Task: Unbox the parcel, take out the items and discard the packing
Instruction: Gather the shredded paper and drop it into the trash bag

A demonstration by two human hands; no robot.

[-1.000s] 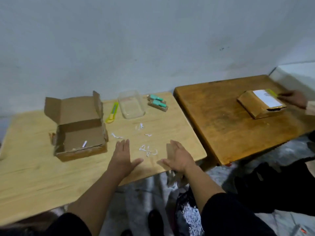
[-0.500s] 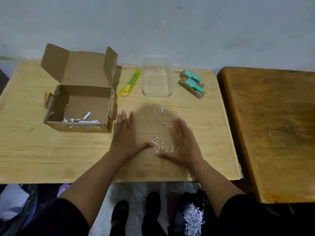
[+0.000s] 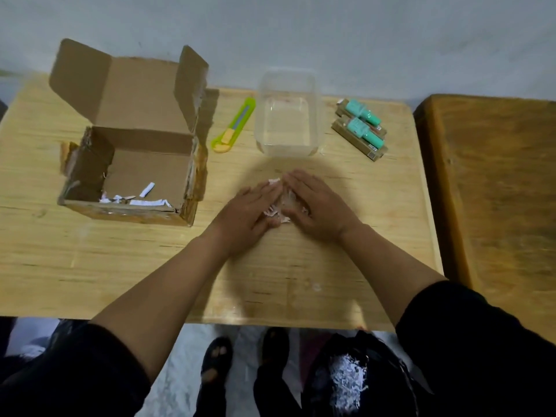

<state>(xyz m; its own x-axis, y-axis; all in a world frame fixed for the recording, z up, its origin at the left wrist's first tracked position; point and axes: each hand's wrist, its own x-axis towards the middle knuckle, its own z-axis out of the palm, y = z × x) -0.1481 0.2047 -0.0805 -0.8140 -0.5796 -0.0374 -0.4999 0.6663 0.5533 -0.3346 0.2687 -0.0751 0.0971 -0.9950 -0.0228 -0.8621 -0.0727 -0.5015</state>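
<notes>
Shredded paper packing (image 3: 278,206) lies bunched on the desk (image 3: 301,281) between the left hand (image 3: 249,210) and right hand (image 3: 316,206), both flat, fingers extended, gripping nothing. Cardboard box (image 3: 135,164), far left, holds a few strips; clear tub (image 3: 287,115) looks empty; black bag (image 3: 355,377) below holds shreds.

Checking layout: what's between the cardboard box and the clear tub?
Head view: the utility knife lies on the table between the box and the tub, angled, touching neither. Otherwise bare wood.
</notes>
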